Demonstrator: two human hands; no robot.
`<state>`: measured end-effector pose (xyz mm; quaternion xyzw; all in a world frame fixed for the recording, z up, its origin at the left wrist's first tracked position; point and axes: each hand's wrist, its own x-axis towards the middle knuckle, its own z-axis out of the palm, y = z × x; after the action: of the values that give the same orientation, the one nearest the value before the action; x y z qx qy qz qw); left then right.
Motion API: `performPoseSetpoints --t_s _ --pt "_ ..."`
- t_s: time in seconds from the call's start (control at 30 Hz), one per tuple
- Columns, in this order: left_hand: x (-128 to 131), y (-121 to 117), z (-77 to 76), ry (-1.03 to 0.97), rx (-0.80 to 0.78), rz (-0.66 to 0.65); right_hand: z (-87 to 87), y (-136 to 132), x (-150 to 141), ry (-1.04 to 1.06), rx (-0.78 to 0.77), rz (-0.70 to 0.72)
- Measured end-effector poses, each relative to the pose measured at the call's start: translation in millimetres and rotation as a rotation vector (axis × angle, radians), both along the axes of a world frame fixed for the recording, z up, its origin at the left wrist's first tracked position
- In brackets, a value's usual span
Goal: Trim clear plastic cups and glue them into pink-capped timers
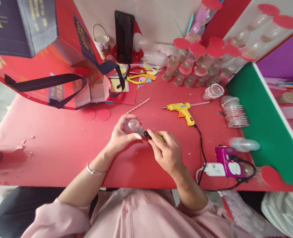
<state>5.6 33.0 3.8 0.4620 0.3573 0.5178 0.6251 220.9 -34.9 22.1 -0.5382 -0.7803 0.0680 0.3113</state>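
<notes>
My left hand (122, 132) is wrapped round a clear, domed plastic cup (130, 125), its rounded end turned towards my other hand. In my right hand (166, 150) is a utility knife (148, 134) with a yellow handle, gripped between thumb and fingers. The knife's blade meets or nearly meets the cup's end; I cannot tell whether it cuts in. A pink patterned straw (137, 106) lies just beyond my left hand. Right of it rests a yellow glue gun (182, 111), its nozzle pointing left.
Red-capped plastic hourglass shapes (197, 49) stand grouped at the back right. Stacked clear lids (235, 112) and nested cups (245, 144) lie by the green divider (268, 125). A purple power strip (228, 160) carries the glue gun's cord. Red bags (69, 79), scissors (137, 78) and a phone (124, 36) occupy the back left.
</notes>
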Motion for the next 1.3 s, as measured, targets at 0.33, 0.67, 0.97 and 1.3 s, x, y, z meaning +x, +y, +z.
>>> performPoseSetpoints --t_s 0.33,0.67,0.97,1.3 --pt "5.1 -6.3 4.5 0.169 0.067 0.145 2.1 -3.0 -1.0 -0.003 0.025 -0.022" --pt "5.1 -7.2 1.9 0.226 0.199 0.178 2.6 -5.3 -2.1 0.003 0.01 -0.027" --pt "7.2 -7.7 5.2 0.237 0.263 0.196 2.9 -6.1 -1.7 0.003 0.034 -0.032" --pt "4.6 -7.3 2.2 0.232 0.221 0.178 6.5 -7.3 -2.0 0.027 0.017 -0.012"
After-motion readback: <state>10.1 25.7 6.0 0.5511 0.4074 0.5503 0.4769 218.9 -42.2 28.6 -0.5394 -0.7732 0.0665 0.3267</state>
